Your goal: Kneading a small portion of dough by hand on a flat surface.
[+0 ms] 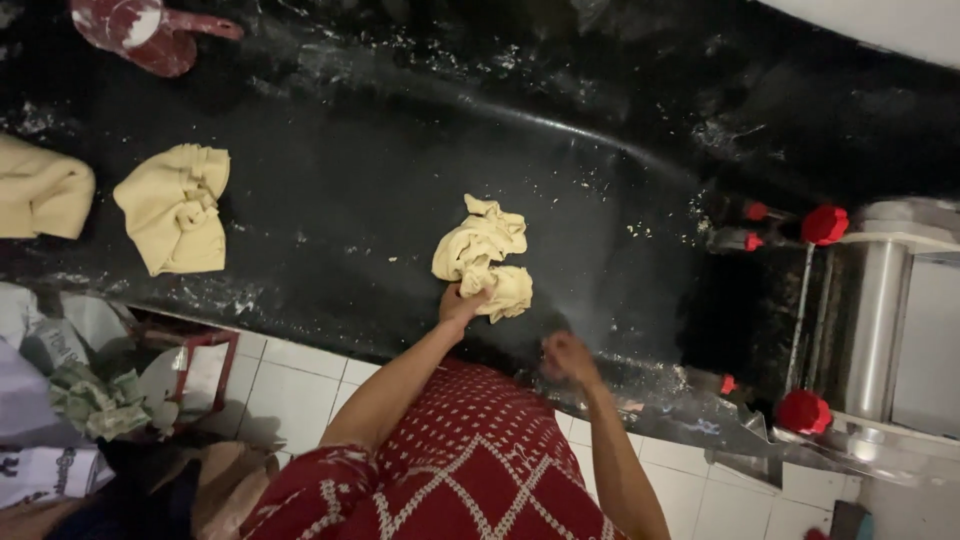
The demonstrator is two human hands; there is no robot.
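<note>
A crumpled lump of pale yellow dough [482, 252] lies on the black counter [380, 170], close to its near edge. My left hand [460, 303] grips the lump's lower edge, fingers pressed into it. My right hand [566, 357] hovers over the counter's edge a little to the right of the dough. Its fingers are curled shut and hold nothing. My red patterned clothing fills the bottom of the view.
Two folded dough pieces [175, 207] [40, 190] rest at the counter's left. A red scoop with flour [150, 32] sits at the far left. A metal roller machine with red knobs [880, 300] stands on the right. Crumpled banknotes [95, 402] lie below left.
</note>
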